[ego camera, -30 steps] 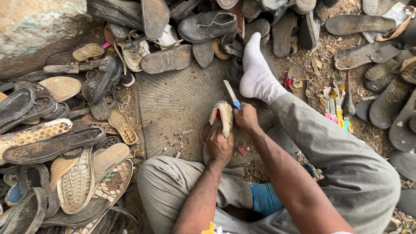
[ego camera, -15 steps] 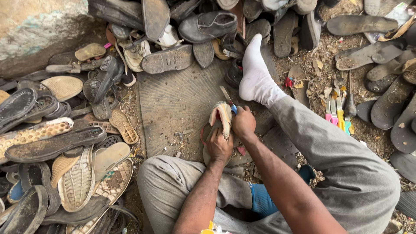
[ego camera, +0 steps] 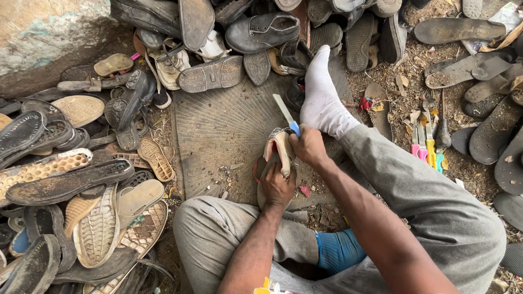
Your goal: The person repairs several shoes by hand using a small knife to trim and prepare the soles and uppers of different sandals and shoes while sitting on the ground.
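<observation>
Blade (ego camera: 284,110) swung back up toward 11 o'clock, clear of the sole edge after a brief dip. Right hand (ego camera: 308,146) closed around blue knife handle; left hand (ego camera: 277,185) clasped beneath worn shoe (ego camera: 279,149). Shoe propped at centre of ribbed mat (ego camera: 218,130), long axis 12-to-6, toe toward 12. White-socked foot (ego camera: 322,98) at 1 o'clock.

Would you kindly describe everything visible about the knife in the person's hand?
The knife has a thin, pale, straight blade and a blue handle, mostly hidden in the right hand. It points up and away, tilted left, over the ribbed mat. Its handle end sits just above the worn shoe that the left hand steadies.
</observation>
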